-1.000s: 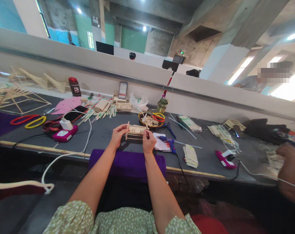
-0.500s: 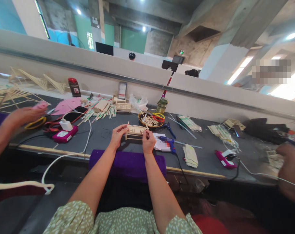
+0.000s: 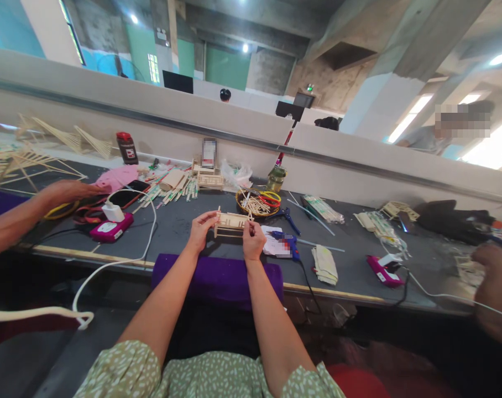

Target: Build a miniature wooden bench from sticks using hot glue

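Between my two hands is a small model bench built of thin wooden sticks [image 3: 231, 222], held just over the dark worktop. My left hand [image 3: 202, 231] pinches its left end, and my right hand [image 3: 253, 239] grips the right end with thumb and fingers. Right behind it stands a round basket [image 3: 239, 205] with short wooden sticks and scissors with red and yellow handles [image 3: 271, 199]. A blue glue gun [image 3: 285, 242] lies on white paper to the right of my right hand. Below my wrists a rolled purple cloth [image 3: 218, 279] rests at the table edge.
At left, a co-worker's hand [image 3: 79, 192] touches pink material [image 3: 117, 178] near a magenta power strip [image 3: 112, 228] with a white cable. A folded cloth [image 3: 325, 265] and a second magenta strip [image 3: 383, 271] lie right. A phone [image 3: 208, 153] leans at the back. Another person's hand [image 3: 493, 260] is far right.
My hands and the stick bench have hardly moved. The co-worker's hand at left has reached further right onto the pink material.
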Tool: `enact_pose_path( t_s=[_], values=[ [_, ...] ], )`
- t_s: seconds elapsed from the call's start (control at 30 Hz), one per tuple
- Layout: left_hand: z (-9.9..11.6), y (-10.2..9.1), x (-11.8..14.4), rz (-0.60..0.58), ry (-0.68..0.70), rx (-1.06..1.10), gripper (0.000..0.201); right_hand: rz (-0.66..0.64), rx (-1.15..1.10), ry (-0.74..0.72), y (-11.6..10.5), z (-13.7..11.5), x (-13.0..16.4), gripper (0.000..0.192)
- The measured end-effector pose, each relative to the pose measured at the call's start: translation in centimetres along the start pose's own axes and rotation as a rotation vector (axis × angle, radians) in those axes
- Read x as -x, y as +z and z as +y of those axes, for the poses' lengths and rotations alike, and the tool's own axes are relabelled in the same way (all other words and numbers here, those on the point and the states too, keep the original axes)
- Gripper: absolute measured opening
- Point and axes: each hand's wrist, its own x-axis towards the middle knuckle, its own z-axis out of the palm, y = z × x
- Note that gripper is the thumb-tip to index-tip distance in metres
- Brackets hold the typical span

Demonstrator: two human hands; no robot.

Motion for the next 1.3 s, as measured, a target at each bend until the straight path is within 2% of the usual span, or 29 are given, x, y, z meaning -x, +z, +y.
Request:
enact_pose_path(
  t_s=[0.53, 0.77, 0.97, 1.17, 1.3],
  values=[
    [0.0, 0.0, 0.1, -0.006, 0.003, 0.001, 0.033, -0.018, 0.008, -0.015, 0.1, 0.0, 0.1, 0.035],
    [0.1, 0.1, 0.1, -0.006, -0.001, 0.001, 0.032, -0.042, 0.017, -0.074, -0.1, -0.5, 0.3, 0.032],
    [0.0, 0.1, 0.0, 0.009, 0.001, 0.0, 0.034, -0.197, -0.016, -0.192, 1.8, -2.3, 1.6, 0.028],
    [0.0, 0.0, 0.0, -0.004, 0.0, -0.006, 0.034, -0.26, -0.09, -0.151, 4.0, -3.6, 2.0, 0.033],
    [0.0, 0.0, 0.0, -0.008, -0.003, 0.0, 0.032, -0.237, -0.042, -0.099, 4.6, -4.0, 2.1, 0.035]
  ],
)
